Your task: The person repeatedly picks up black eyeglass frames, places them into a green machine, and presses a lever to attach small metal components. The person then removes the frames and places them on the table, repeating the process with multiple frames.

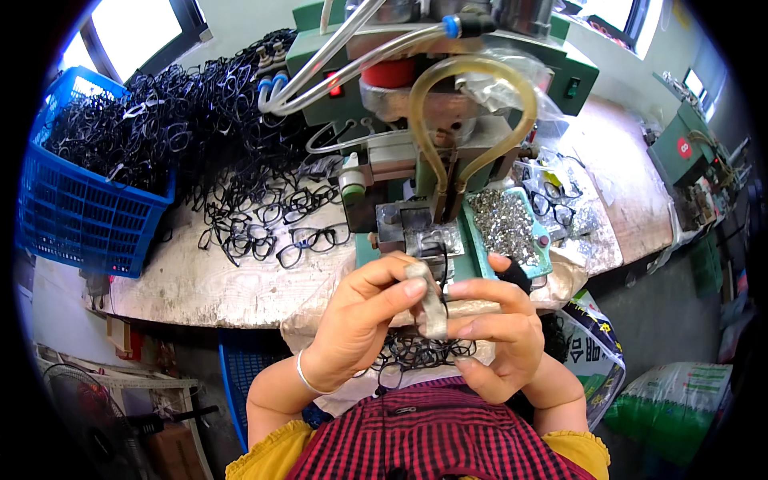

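Note:
My left hand (364,304) is closed, thumb and fingers pinching at the front of the machine. Between my hands is a black eyeglass frame (445,276), seen nearly edge-on and mostly hidden by fingers. A pale grey strip (434,312) lies against my left thumb tip; it looks like a wrap round a finger, but I cannot tell surely. From the other side, the bent fingers of my right hand (500,328) meet the eyeglass frame. One right finger wears a black cover (514,274). Below my hands, several black eyeglass frames (428,350) lie in my lap.
The green press machine (400,152) stands ahead, with a curved yellowish tube (472,64). Beside it is a teal tray (478,248) of small metal parts. Loose black frames (272,216) cover the left bench. A blue crate (88,208) overflows with more.

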Tool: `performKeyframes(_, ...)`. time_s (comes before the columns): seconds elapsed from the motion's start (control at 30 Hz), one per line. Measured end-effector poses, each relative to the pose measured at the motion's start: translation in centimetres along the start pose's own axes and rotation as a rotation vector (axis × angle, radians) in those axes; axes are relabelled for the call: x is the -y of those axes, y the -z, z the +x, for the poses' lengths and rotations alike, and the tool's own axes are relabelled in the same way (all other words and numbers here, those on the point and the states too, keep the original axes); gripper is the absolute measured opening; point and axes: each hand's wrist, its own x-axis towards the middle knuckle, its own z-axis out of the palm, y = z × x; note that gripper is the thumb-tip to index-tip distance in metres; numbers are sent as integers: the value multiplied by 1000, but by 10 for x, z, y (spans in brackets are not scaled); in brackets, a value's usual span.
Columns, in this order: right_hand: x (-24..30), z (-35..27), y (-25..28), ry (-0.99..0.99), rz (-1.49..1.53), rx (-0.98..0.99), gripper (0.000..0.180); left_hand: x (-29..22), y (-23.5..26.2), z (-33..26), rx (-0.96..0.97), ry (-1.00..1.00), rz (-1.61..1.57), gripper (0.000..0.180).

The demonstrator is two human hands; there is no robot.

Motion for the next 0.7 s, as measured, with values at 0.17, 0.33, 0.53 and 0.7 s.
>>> performKeyframes(0.17,-2,-11,-9,-117,-156,106,35,-14,44,2,-186,-750,205,12)
performKeyframes(0.33,-53,-31,20,-568,-574,-328,14,-50,121,17,-170,-607,411,20)
performKeyframes(0.53,-149,-76,36,-727,-1041,-50,23,-62,201,130,155,-451,552,17)
performKeyframes(0.7,-174,-78,24,-614,-1117,-114,14,-72,214,185,268,-250,515,14)
